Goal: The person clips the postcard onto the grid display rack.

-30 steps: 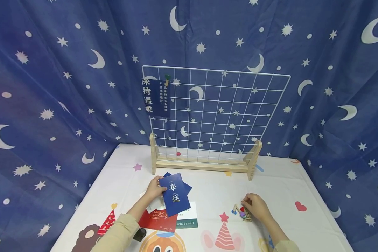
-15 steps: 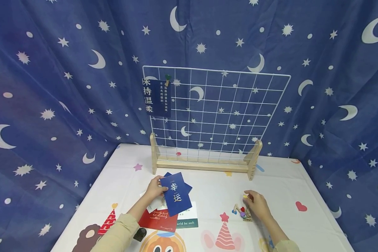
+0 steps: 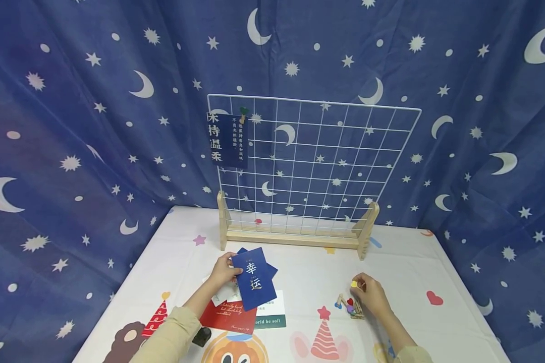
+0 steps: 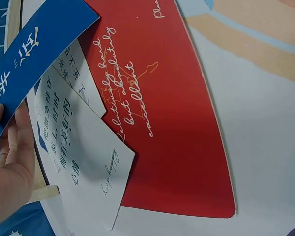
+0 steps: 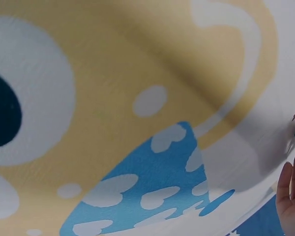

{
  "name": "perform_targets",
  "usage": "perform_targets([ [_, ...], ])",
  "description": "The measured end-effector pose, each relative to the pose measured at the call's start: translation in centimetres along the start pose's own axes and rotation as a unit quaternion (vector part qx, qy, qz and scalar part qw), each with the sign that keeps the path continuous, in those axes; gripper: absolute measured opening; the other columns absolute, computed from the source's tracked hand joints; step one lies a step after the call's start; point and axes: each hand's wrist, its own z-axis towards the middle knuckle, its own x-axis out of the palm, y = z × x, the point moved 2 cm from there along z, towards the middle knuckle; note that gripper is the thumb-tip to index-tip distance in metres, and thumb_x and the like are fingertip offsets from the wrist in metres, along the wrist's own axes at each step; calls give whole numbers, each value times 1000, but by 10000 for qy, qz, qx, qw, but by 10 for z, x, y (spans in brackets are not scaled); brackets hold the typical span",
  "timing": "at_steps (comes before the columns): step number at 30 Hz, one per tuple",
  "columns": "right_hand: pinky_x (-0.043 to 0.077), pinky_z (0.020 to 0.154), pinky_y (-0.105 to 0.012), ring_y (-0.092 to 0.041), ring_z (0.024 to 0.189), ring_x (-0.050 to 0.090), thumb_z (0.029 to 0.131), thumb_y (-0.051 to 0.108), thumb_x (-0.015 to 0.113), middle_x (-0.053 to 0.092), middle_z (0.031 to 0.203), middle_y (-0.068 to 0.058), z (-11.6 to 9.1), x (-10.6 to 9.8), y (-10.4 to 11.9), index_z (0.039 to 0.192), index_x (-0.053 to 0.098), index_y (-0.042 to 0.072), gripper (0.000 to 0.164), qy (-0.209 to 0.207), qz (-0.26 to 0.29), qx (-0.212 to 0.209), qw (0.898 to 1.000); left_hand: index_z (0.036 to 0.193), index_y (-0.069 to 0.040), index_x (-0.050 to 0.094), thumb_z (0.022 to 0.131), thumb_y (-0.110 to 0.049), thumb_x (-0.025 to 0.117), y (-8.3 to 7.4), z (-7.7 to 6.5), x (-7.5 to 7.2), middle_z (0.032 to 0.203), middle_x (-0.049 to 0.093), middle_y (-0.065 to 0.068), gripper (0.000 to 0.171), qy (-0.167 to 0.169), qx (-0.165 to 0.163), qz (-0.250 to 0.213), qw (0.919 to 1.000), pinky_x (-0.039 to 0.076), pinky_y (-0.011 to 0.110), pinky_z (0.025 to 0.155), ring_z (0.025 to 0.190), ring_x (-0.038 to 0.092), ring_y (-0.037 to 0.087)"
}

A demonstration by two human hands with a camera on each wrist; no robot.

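Observation:
My left hand (image 3: 224, 270) pinches a blue card (image 3: 255, 290) with gold and white characters by its edge, thumb on top. Beneath it lie another blue card (image 3: 271, 270), white cards (image 4: 88, 147) and a red card (image 3: 229, 317). To the right, my right hand (image 3: 372, 295) pinches a small yellow-topped clip (image 3: 354, 284), probably a mini clothespin; most of it is hidden by the fingers. Just below that hand is a small pile of wooden mini clothespins (image 3: 356, 315) with coloured hearts. In the right wrist view only part of the right hand (image 5: 294, 194) shows.
A white wire grid (image 3: 318, 166) stands in a wooden base (image 3: 290, 239) at the back. On its upper left a dark blue card (image 3: 230, 146) hangs from a green-heart clothespin (image 3: 243, 115). A small dark object (image 3: 202, 337) lies by the left sleeve.
My right hand has risen slightly from the clothespin pile, a yellow-topped clip now showing at its fingertips. The left hand and its blue card have barely shifted.

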Motion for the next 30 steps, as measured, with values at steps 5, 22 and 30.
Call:
perform_targets([
  [5, 47, 62, -22, -14, 72, 53, 78, -3, 70, 61, 80, -6, 1, -1, 2, 88, 58, 2, 16, -5, -3, 107, 9999, 115, 13, 51, 74, 13, 64, -2, 0, -1, 77, 62, 18, 43, 3, -90, -69, 9999, 54, 28, 48, 55, 59, 12],
  [22, 50, 64, -26, -16, 72, 59, 76, -3, 71, 66, 77, -6, 0, -4, 4, 76, 60, 6, 15, -199, 69, 60, 9998, 115, 13, 50, 76, 12, 64, -9, 5, -6, 78, 64, 21, 41, 136, -85, -122, 9998, 57, 31, 52, 58, 62, 13],
  [30, 44, 56, -19, -12, 66, 55, 76, -2, 72, 65, 73, -5, 0, -4, 3, 74, 61, 4, 12, -188, 103, 134, 9997, 115, 12, 50, 80, 10, 62, -17, 6, -8, 86, 64, 23, 37, 95, -210, -196, 9995, 59, 36, 60, 63, 64, 15],
])
